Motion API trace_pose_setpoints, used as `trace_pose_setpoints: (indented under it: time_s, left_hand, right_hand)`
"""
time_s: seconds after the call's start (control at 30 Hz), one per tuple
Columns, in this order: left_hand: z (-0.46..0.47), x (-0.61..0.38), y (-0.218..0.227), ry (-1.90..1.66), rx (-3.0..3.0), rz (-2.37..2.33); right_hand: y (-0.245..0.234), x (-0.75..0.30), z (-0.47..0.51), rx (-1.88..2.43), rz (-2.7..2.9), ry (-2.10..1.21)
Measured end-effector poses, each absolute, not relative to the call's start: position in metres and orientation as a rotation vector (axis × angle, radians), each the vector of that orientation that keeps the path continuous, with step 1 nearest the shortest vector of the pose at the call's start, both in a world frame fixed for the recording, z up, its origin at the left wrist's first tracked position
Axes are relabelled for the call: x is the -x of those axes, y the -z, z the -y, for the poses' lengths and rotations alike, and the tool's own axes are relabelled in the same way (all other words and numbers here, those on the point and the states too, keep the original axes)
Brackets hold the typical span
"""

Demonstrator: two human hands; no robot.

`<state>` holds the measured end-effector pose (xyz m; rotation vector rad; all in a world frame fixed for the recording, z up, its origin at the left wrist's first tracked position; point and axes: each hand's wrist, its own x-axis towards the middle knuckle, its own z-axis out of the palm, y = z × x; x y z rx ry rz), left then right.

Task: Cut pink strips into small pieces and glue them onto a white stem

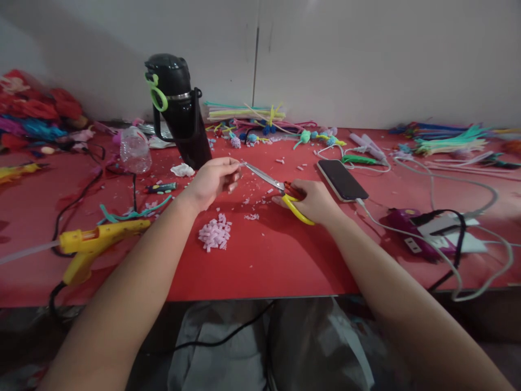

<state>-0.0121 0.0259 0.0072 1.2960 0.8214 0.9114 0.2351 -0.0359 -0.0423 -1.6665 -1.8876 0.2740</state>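
Observation:
My right hand (307, 198) grips a pair of scissors (264, 176) by its yellow and red handles. The blades point left and look closed or nearly so. At their tip is my left hand (217, 179), thumb and fingertips pinched together; whatever is between them is too small to make out. Below my left hand, a small heap of pale pink cut pieces (215, 232) lies on the red tabletop (260, 266). Tiny pink scraps (251, 216) are scattered under the blades.
A black bottle (183, 114) stands behind my left hand. A yellow glue gun (97, 239) lies left of my left forearm. Right of my right hand are a phone (342, 179) on a white cable and a purple power strip (419, 233). Bundles of pipe cleaners (240, 112) line the wall.

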Motion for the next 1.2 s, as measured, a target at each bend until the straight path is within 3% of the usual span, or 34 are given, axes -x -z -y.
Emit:
trace_pose_setpoints:
  time_s: [1.2]
  left_hand:
    - [-0.0299, 0.0140, -0.0040, -0.903, -1.382, -0.794]
  right_hand:
    - [0.0394, -0.2370, 0.0365, 1.629, 1.924, -0.349]
